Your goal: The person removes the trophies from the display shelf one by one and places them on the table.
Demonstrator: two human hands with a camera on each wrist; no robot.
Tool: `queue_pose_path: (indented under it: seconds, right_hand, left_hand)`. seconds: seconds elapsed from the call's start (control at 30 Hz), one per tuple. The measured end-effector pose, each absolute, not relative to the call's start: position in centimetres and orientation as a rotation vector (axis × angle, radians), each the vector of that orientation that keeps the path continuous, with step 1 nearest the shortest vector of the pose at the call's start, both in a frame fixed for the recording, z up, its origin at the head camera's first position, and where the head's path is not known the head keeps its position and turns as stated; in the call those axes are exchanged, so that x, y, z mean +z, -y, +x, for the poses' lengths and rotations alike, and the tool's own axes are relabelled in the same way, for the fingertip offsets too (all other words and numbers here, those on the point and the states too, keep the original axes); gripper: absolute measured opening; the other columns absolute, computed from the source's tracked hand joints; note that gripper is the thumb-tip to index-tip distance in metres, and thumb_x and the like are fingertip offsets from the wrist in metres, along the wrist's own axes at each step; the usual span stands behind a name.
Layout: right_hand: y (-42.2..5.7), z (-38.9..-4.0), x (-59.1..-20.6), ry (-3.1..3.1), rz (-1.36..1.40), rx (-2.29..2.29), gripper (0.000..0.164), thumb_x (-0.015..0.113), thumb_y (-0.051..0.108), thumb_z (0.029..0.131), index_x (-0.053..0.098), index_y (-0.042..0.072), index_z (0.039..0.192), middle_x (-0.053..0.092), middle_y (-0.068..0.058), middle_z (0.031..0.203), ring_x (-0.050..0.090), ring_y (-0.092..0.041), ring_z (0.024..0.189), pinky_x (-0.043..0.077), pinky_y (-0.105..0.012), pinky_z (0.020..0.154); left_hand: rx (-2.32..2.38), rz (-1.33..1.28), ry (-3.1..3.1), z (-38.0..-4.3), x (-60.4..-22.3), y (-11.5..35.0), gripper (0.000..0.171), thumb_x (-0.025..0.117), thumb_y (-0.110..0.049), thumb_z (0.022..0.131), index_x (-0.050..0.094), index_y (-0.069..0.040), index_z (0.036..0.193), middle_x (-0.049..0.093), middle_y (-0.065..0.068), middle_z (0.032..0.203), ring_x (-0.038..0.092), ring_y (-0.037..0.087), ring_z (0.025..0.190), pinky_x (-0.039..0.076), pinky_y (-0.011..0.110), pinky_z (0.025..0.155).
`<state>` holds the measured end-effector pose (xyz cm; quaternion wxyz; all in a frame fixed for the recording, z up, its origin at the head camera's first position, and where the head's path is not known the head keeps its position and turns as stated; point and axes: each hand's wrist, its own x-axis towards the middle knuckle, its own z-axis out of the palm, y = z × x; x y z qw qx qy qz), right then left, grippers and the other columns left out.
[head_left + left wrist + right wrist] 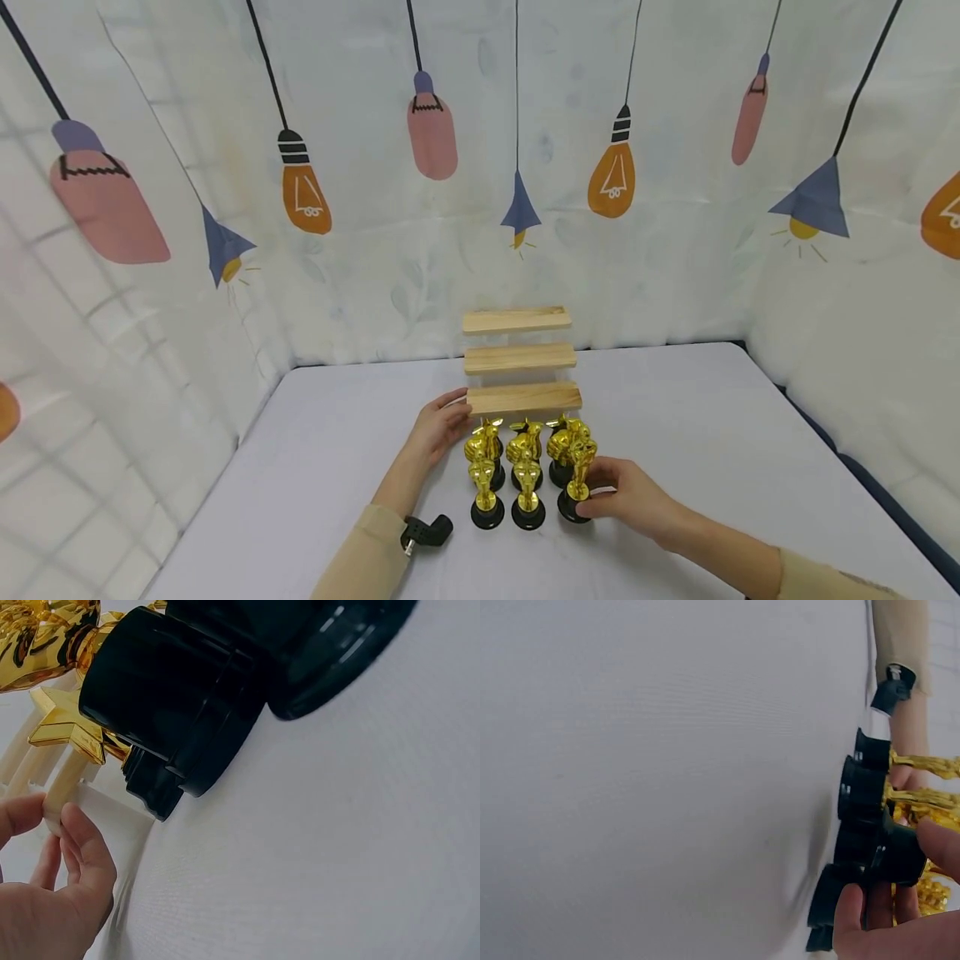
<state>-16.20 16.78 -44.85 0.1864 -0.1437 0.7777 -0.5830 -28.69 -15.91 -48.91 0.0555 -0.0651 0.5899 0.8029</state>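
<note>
Several gold trophies on round black bases stand in rows on the table, in front of a small three-step wooden rack (522, 398). My right hand (626, 500) grips the front right trophy (581, 469) by its black base (897, 851). At the rack's left end, my left hand (441, 427) pinches the tip of the lowest wooden board (66, 784) between thumb and fingers. Beside that hand, a gold star (67, 724) and large black bases (169, 690) fill the upper part of the left wrist view. The trophies in front partly hide those behind.
White cloth covers the table (675, 417). Behind it hangs a white curtain (360, 283) printed with lamps and bulbs, with more fabric along both sides. A black wrist mount (427, 532) sticks out from the left sleeve, close to the front left trophy (487, 496).
</note>
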Motion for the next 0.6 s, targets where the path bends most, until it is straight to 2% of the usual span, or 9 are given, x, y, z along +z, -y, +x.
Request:
queue_pose_path:
  seconds: [0.6]
  right_hand:
    - [-16.3, -17.0, -47.2, -2.323, -0.424, -1.551, 0.037, 0.084, 0.001, 0.079, 0.065, -0.004, 0.11, 0.067, -0.006, 0.101, 0.063, -0.022, 0.094, 0.055, -0.03, 0.075]
  left_hand:
    - [2.447, -0.197, -1.766, -28.6, -48.7, 15.8, 0.05, 0.065, 0.004, 0.094, 0.053, 0.007, 0.142, 0.066, 0.015, 0.119, 0.067, 0.015, 0.092, 0.057, 0.028, 0.078]
